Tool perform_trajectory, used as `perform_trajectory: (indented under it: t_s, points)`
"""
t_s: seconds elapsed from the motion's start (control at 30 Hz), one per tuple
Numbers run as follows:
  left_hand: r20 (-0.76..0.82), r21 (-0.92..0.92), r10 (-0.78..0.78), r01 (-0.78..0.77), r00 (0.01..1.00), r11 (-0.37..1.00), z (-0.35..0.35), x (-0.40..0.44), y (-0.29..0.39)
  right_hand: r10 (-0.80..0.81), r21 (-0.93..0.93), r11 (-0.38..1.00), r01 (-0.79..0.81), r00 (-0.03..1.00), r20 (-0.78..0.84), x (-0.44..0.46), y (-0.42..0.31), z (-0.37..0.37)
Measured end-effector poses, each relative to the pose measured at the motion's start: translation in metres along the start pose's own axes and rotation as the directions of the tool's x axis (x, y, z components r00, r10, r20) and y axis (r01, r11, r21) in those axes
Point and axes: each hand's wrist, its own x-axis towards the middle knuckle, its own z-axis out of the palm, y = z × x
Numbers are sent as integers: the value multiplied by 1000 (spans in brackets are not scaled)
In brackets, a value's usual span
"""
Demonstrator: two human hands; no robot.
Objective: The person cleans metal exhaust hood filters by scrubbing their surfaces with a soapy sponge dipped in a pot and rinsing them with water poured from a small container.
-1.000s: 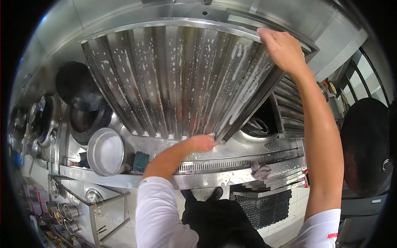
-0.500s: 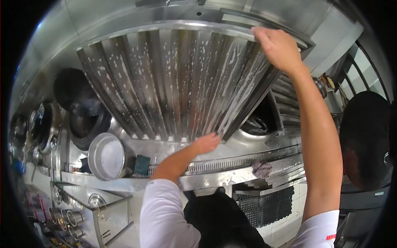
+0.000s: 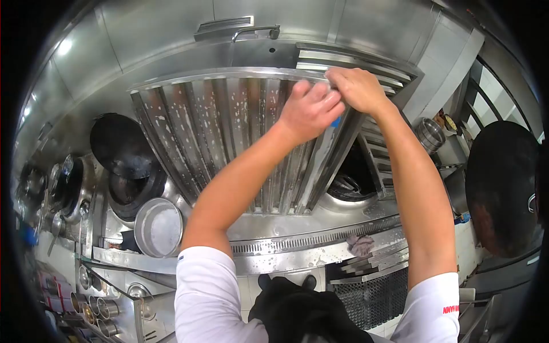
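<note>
A large metal hood baffle filter, wet and streaked with white suds, leans upright over the steel counter. My right hand is closed over its top edge near the right corner. Close beside it, my left hand is at the upper right of the ribbed face, fingers curled. A small blue bit shows under that hand; what it belongs to is hidden. To the left, a round metal pot with whitish, foamy contents sits at the counter's front.
Black woks stand on the left burners. A crumpled cloth lies on the front ledge by the slotted drain. More slatted filters are behind and right. A faucet is at the back, and a big dark wok at far right.
My left hand has risen from the filter's bottom edge to its upper right, beside my right hand. The right hand keeps hold of the top edge. The camera view has shifted.
</note>
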Motion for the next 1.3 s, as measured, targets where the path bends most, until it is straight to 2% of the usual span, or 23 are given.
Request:
perform_trajectory:
  t_s: [0.07, 0.1, 0.13, 0.2, 0.23, 0.3, 0.33, 0.37, 0.43, 0.47, 0.53, 0.57, 0.6, 0.67, 0.77, 0.8, 0.87, 0.9, 0.93, 1.0, 1.13, 1.2, 1.3]
  points:
    - [98, -24, -116, 119, 988, 993, -15, -29, 26, 47, 20, 999, -48, 997, 53, -2, -4, -3]
    - [194, -41, -229, 241, 954, 970, -22, -35, 39, -117, -102, 989, 109, 991, -70, 0, 11, 13]
    - [173, -49, -214, 226, 961, 973, -27, -28, 45, -53, -53, 997, 52, 998, -16, -1, 7, 4]
    - [-100, -291, -303, 263, 948, 920, -34, -19, 55, 7, 32, 999, -9, 998, 59, 3, 8, 4]
    - [-97, -301, -303, 262, 948, 917, -38, -5, 51, 17, 32, 999, -19, 998, 62, 5, 11, -1]
    - [43, -310, -47, 58, 998, 949, -33, 19, 34, -147, 10, 989, 149, 965, 217, 8, 16, -9]
    - [94, -273, 1, 25, 996, 962, -22, 11, 31, 30, 146, 986, -86, 936, 350, 15, 15, -13]
    - [95, -283, 4, 23, 995, 959, -15, -1, 34, 39, 148, 984, -97, 935, 351, 12, 14, -9]
    - [195, -320, 23, 41, 981, 947, 7, -33, 40, 128, 459, 868, -189, 979, 160, 5, 23, 0]
    - [330, -297, 79, 24, 941, 955, 11, -63, 57, 91, 348, 930, -123, 990, 107, 3, 20, 3]
    - [483, -374, 3, 203, 876, 905, 6, -122, 111, 155, 189, 961, -200, 961, 228, 2, 5, -6]
    - [630, -358, 8, 281, 776, 891, -2, -160, 138, 145, 136, 974, -181, 961, 237, 6, 8, -3]
    - [629, -363, 244, 1, 738, 932, 16, -233, 163, 124, 88, 986, -144, 971, 205, 7, 6, -6]
    - [621, -579, 419, 28, 663, 815, -5, -297, 182, 128, 23, 991, -135, 973, 189, -1, -5, -16]
    - [603, -618, 451, 27, 658, 786, 15, -272, 163, 104, 96, 988, -122, 980, 168, -3, -3, -14]
    - [417, -484, 550, -335, 724, 808, 12, -220, 124, 103, 91, 989, -119, 981, 162, -6, -4, -12]
    - [504, -374, 443, -275, 741, 886, -3, -93, 62, 72, 69, 994, -83, 986, 153, -2, 0, -11]
    - [430, -412, 309, -120, 848, 903, 4, -56, 36, 24, 64, 997, -32, 993, 117, 0, 5, -8]
    - [440, -263, 249, -142, 863, 954, 6, -20, 18, 73, 136, 987, -91, 988, 134, 1, 6, -6]
    - [250, -136, 290, -263, 924, 955, 13, 13, -1, 133, 191, 966, -173, 970, 206, 2, 4, -13]
    - [496, -133, 191, -143, 847, 981, 14, -73, 57, 97, 87, 990, -111, 984, 153, 3, 11, -6]
    - [546, -43, 307, -340, 779, 940, 20, -172, 112, 63, 26, 997, -66, 992, 105, 2, 7, 1]
    - [630, -260, 474, -408, 615, 875, 9, -295, 180, 65, 26, 997, -68, 992, 106, 2, 3, -1]
